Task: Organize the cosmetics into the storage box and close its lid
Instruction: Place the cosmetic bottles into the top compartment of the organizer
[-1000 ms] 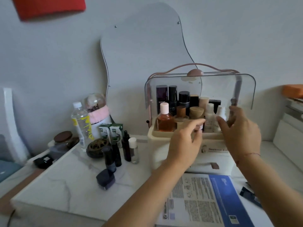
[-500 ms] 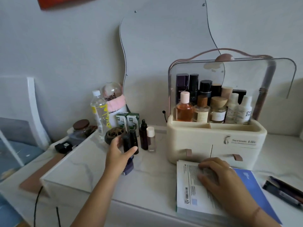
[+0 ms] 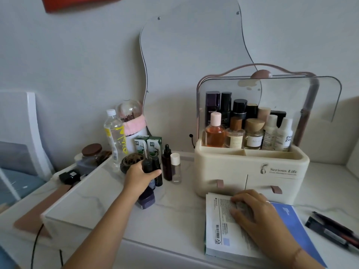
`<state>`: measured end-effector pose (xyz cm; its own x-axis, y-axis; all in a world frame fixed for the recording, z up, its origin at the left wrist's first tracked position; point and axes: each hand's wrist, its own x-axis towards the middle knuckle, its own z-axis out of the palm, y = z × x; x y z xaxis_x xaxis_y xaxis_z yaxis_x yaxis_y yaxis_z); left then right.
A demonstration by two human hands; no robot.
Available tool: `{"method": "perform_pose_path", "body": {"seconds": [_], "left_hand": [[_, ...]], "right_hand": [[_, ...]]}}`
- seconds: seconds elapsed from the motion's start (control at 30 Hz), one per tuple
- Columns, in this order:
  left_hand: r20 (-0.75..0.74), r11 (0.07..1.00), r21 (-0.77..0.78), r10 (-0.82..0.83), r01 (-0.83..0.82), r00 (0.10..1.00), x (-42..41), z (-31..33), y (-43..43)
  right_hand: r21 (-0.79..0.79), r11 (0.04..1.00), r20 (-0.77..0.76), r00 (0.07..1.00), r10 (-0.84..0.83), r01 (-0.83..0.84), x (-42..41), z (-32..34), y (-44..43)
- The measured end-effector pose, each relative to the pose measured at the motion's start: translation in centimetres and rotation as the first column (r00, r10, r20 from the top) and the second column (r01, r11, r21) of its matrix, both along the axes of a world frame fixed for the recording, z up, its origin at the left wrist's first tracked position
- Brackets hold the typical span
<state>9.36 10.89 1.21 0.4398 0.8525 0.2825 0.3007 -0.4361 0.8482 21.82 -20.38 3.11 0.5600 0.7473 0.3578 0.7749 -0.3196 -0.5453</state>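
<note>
From the head view, the left grip (image 3: 140, 176) is curled round a dark bottle (image 3: 147, 165) that stands upright on the white worktop (image 3: 174, 220), left of the storage box (image 3: 233, 171). A second slim dark bottle stands right against the held one. Just to their right stand a brown dropper bottle (image 3: 166, 165) and a clear vial (image 3: 175, 168) with a white cap, side by side. A squat dark jar (image 3: 146, 200) sits below the wrist. The right grip (image 3: 252, 208) lies loosely spread, palm down, on a printed booklet (image 3: 219, 226) in front of the box's two drawers. The cream box stands with its clear lid (image 3: 281, 94) swung up, and its rear compartment holds upright bottles in rows; the front compartments look bare. Two green cartons (image 3: 148, 144) and a water bottle (image 3: 114, 136) stand behind the left grip.
</note>
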Motion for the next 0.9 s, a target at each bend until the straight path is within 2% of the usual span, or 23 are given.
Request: {"method": "perform_pose_path", "body": {"seconds": [0.2,0.27,0.4,0.5,0.6,0.7,0.9], "left_hand": [[0.203,0.999,-0.038,-0.016,0.024,0.979,-1.2,3.1,-0.6],[0.236,0.998,-0.024,-0.057,0.065,0.97,-1.8,5.0,-1.3],[0.186,0.96,0.063,-0.281,0.274,0.941,-1.5,8.8,-5.2],[0.118,0.891,0.13,-0.45,0.436,0.885,-0.5,10.4,-8.9],[0.077,0.825,0.212,-0.548,0.524,0.833,0.8,11.4,-11.7],[0.092,0.794,0.239,-0.591,0.559,0.801,2.7,12.6,-12.9],[0.147,0.809,0.18,-0.585,0.56,0.797,7.7,13.5,-12.1]], "right_hand": [[-0.029,0.999,-0.005,0.999,0.04,-0.04,-0.3,0.7,-0.2],[0.009,0.998,-0.033,0.997,0.069,-0.069,-0.8,1.9,-0.3],[0.198,0.973,-0.083,0.987,0.139,-0.12,-1.6,5.9,0.3],[0.192,0.97,-0.056,0.985,0.164,-0.151,-1.4,8.6,1.8],[0.173,0.964,-0.033,0.977,0.21,-0.202,-0.5,10.1,3.6],[0.2,0.957,0.039,0.977,0.208,-0.211,1.1,11.2,4.5],[0.272,0.957,-0.021,0.993,0.112,-0.102,4.7,11.8,6.0]]}}
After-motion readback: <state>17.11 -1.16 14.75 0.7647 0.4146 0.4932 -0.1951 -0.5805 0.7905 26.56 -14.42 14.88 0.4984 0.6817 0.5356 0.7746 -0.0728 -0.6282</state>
